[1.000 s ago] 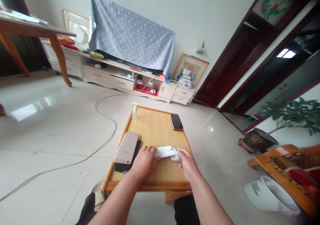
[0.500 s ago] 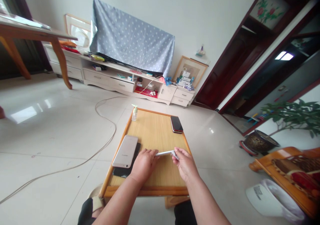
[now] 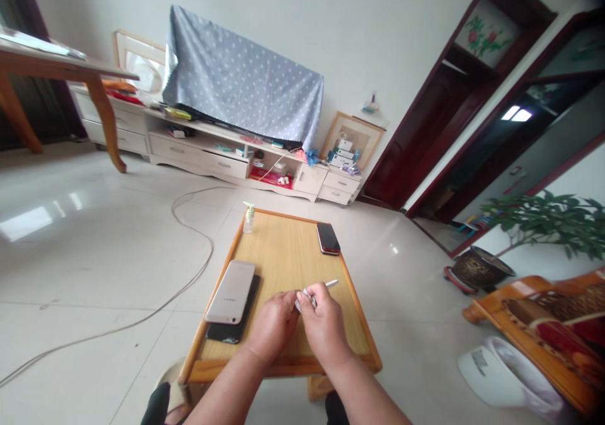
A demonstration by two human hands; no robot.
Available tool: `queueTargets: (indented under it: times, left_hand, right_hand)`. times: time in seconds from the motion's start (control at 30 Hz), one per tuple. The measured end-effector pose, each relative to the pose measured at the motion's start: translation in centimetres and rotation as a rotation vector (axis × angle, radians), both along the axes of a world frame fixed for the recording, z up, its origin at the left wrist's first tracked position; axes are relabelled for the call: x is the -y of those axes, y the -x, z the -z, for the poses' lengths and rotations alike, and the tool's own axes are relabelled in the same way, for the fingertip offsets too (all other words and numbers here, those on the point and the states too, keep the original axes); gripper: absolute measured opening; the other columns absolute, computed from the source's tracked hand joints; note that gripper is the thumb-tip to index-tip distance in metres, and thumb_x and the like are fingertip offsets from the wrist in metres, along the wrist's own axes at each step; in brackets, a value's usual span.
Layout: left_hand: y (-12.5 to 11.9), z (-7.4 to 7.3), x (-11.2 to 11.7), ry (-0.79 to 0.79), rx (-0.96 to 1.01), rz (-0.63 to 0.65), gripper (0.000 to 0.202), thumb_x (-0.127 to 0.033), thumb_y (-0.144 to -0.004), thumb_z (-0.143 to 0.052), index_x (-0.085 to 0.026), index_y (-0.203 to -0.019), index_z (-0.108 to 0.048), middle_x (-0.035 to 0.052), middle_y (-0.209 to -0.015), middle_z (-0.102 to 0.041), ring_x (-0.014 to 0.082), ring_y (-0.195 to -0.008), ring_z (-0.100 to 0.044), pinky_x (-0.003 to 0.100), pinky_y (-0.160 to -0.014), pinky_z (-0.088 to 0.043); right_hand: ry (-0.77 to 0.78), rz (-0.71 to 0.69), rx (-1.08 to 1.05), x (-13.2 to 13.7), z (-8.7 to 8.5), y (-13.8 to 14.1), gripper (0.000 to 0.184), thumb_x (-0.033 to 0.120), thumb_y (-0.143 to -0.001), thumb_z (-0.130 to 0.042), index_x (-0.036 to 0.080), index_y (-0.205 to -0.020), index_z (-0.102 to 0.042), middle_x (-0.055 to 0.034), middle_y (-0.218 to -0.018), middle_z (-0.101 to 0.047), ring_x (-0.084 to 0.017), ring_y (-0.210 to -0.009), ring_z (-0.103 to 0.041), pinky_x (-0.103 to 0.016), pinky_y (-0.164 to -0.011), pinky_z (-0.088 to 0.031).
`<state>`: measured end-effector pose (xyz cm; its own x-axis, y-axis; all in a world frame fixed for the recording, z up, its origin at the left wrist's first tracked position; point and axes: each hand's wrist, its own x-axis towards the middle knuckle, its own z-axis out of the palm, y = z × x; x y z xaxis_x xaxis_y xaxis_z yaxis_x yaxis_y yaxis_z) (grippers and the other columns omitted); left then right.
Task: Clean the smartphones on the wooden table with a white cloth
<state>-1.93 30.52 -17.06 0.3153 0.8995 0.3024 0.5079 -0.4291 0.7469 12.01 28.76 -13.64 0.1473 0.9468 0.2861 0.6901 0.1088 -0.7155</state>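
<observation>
Wooden tray [image 3: 283, 248] on a tiled floor [image 3: 94, 273] carries a silver phone [image 3: 230, 292] lying on a black phone [image 3: 231, 331], with a dark phone [image 3: 328, 238] and a small bottle [image 3: 248, 220] by its far edge. Near the tray's middle, the left hand [image 3: 271, 324] and right hand [image 3: 324, 330] sit close together, fingers curled, pinching a thin white strip [image 3: 331, 282] whose tip pokes out to the right.

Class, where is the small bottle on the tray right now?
In the head view, the bottle stands at the far left corner of the wooden tray, left of the dark phone.
</observation>
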Motion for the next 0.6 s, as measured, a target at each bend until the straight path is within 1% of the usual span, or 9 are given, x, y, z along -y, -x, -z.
queueTargets:
  times: [0.07, 0.17, 0.23, 0.3, 0.37, 0.5, 0.53, 0.6]
  left_hand:
    - [0.2, -0.2, 0.2, -0.006, 0.023, 0.001, 0.027, -0.035, -0.102, -0.041, -0.024, -0.107, -0.064, 0.0066, -0.097, -0.071, 0.0210, -0.093, -0.066, 0.030, -0.083, -0.046]
    - [0.7, -0.7, 0.6, -0.001, 0.041, -0.012, 0.032, -0.042, -0.103, -0.039, -0.026, -0.114, -0.064, 0.0055, -0.097, -0.071, 0.0208, -0.092, -0.066, 0.030, -0.083, -0.047]
    - [0.9, -0.9, 0.7, 0.005, 0.047, -0.013, 0.034, -0.045, -0.103, -0.039, -0.027, -0.114, -0.065, 0.0054, -0.096, -0.071, 0.0209, -0.091, -0.066, 0.030, -0.082, -0.047]
    - [1.0, -1.1, 0.8, 0.015, 0.064, -0.007, 0.035, -0.046, -0.102, -0.039, -0.027, -0.112, -0.066, 0.0058, -0.095, -0.071, 0.0209, -0.090, -0.066, 0.029, -0.081, -0.047]
    - [0.9, -1.1, 0.8, 0.028, 0.092, -0.003, 0.035, -0.046, -0.102, -0.039, -0.026, -0.110, -0.066, 0.0061, -0.094, -0.071, 0.0206, -0.088, -0.066, 0.028, -0.079, -0.047]
    - [0.7, -1.3, 0.7, 0.064, 0.189, 0.022, 0.033, -0.046, -0.101, -0.041, -0.025, -0.098, -0.067, 0.0049, -0.088, -0.070, 0.0194, -0.083, -0.064, 0.026, -0.076, -0.044]
    - [0.6, -1.3, 0.7, 0.082, 0.228, 0.035, 0.033, -0.046, -0.101, -0.042, -0.025, -0.095, -0.067, 0.0042, -0.087, -0.070, 0.0188, -0.082, -0.064, 0.026, -0.074, -0.043]
    - [0.6, -1.3, 0.8, 0.136, 0.325, 0.059, 0.034, -0.048, -0.099, -0.045, -0.024, -0.091, -0.067, 0.0025, -0.084, -0.069, 0.0172, -0.078, -0.062, 0.025, -0.072, -0.042]
  right_hand:
    - [-0.009, 0.023, 0.021, -0.4, -0.5, -0.4, 0.029, 0.053, -0.092, -0.056, 0.025, -0.087, -0.061, 0.0010, -0.068, -0.067, -0.017, -0.060, -0.060, -0.026, -0.057, -0.039]
    - [-0.079, 0.153, -0.070, -2.0, -1.5, -2.9, 0.035, 0.058, -0.090, -0.057, 0.024, -0.086, -0.060, -0.0010, -0.070, -0.068, -0.018, -0.061, -0.060, -0.027, -0.057, -0.040]
    - [-0.098, 0.222, -0.117, -3.0, -2.1, -4.6, 0.038, 0.062, -0.088, -0.057, 0.024, -0.085, -0.059, -0.0017, -0.071, -0.069, -0.020, -0.063, -0.062, -0.028, -0.059, -0.043]
    - [-0.102, 0.254, -0.105, -3.2, -2.4, -5.2, 0.039, 0.063, -0.088, -0.057, 0.024, -0.086, -0.059, -0.0019, -0.071, -0.068, -0.020, -0.064, -0.062, -0.028, -0.060, -0.043]
    - [-0.093, 0.232, -0.038, -2.6, -2.2, -4.4, 0.038, 0.061, -0.089, -0.055, 0.024, -0.087, -0.059, -0.0017, -0.071, -0.068, -0.020, -0.063, -0.061, -0.028, -0.059, -0.042]
    - [-0.048, 0.089, 0.081, -0.9, -1.3, -1.5, 0.030, 0.054, -0.093, -0.052, 0.025, -0.089, -0.060, -0.0011, -0.074, -0.070, -0.019, -0.064, -0.062, -0.028, -0.060, -0.040]
    - [-0.050, 0.080, 0.075, -0.8, -1.3, -1.2, 0.030, 0.054, -0.094, -0.052, 0.025, -0.090, -0.060, -0.0013, -0.076, -0.070, -0.019, -0.064, -0.063, -0.027, -0.061, -0.040]
    - [-0.074, 0.117, 0.026, -1.3, -1.6, -1.6, 0.032, 0.056, -0.093, -0.053, 0.025, -0.090, -0.060, -0.0018, -0.077, -0.070, -0.019, -0.065, -0.063, -0.027, -0.061, -0.041]
